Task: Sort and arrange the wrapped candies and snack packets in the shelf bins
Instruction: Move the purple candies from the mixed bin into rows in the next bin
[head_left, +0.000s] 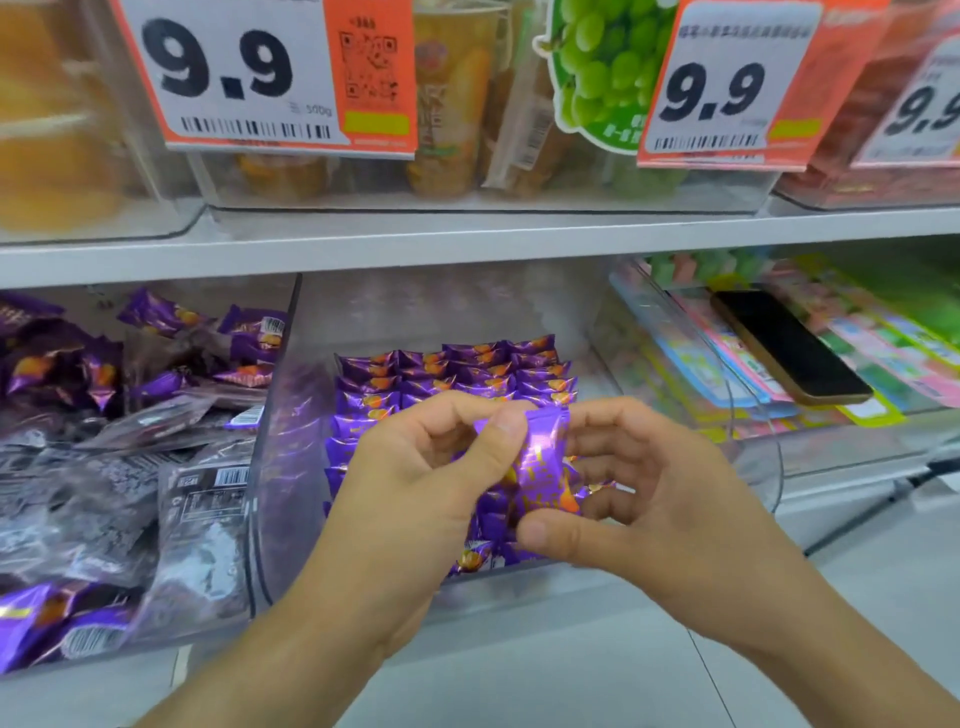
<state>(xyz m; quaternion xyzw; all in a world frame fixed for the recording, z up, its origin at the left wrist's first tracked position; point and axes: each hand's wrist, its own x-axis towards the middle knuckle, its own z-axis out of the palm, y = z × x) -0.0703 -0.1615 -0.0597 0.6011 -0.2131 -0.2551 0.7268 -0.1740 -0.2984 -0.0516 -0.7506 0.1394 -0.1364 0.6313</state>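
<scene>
Both hands are on one purple candy packet (543, 462), held upright over the front of the clear middle bin (291, 415). The left hand (415, 483) pinches its top edge with thumb and curled fingers, and the right hand (660, 499) grips it from 3 o'clock, thumb under the bottom end. Behind the hands, toward 12 o'clock, more of the same packets sit in neat rows (457, 369) in that bin. At 9 o'clock the next bin holds a loose heap of purple packets (104, 374) and greyish bags (197, 499). At 2 o'clock a black phone (789, 348) lies on colourful flat packs. Orange 9.9 price tags (260, 73) hang from the shelf above.
</scene>
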